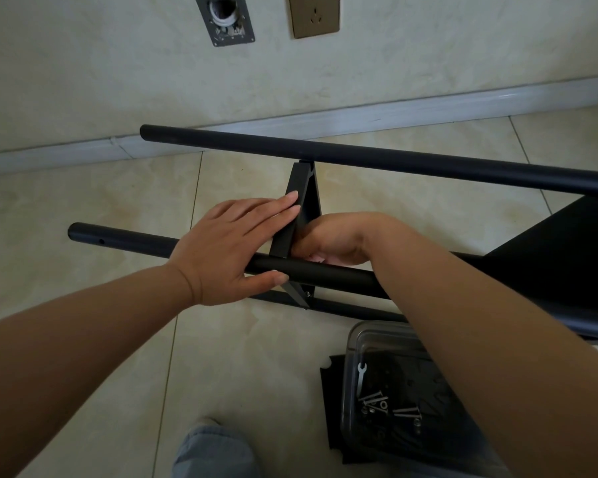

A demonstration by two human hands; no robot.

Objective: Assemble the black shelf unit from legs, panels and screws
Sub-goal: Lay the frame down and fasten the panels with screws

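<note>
While left hand [228, 246] lies flat, unclenched, bracing panel [296, 215] between the two legs [342, 276] on the floor, right hand [332, 243] reaches behind it; grip indeterminate. Risk: panel tilts, hole misaligns, screw cross-threads.

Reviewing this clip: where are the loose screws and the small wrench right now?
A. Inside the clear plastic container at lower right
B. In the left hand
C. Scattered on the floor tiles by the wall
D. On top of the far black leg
A: the screws and small wrench lie inside the clear plastic container, under the right forearm.
</note>
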